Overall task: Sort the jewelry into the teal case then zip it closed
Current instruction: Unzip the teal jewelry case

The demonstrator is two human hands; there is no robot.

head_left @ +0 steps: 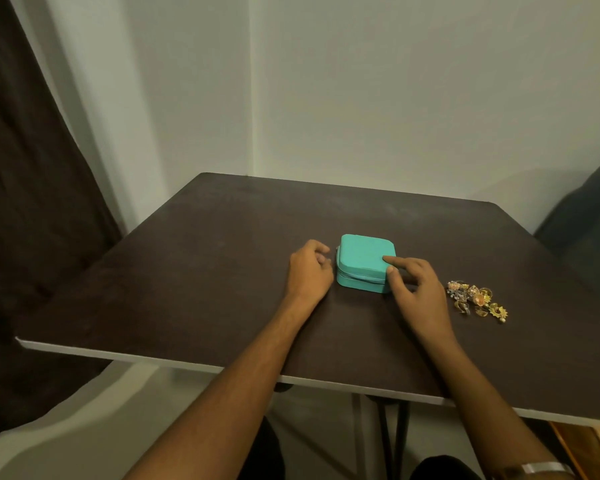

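Observation:
The teal case (362, 259) lies zipped shut in the middle of the dark table (194, 271). My right hand (418, 289) holds its near right corner, index finger flat on the lid and thumb against the front side by the zip line. My left hand (309, 271) rests on the table just left of the case. Its fingers are curled inward close to the small zip pull at the case's left corner, and I see nothing in them. A pile of gold and silver jewelry (477, 301) lies on the table right of my right hand.
The table's white near edge (187, 363) runs across the view, with its legs below. A dark curtain (32, 168) hangs at the left. White walls stand behind the table. A dark chair back (589, 216) shows at the far right.

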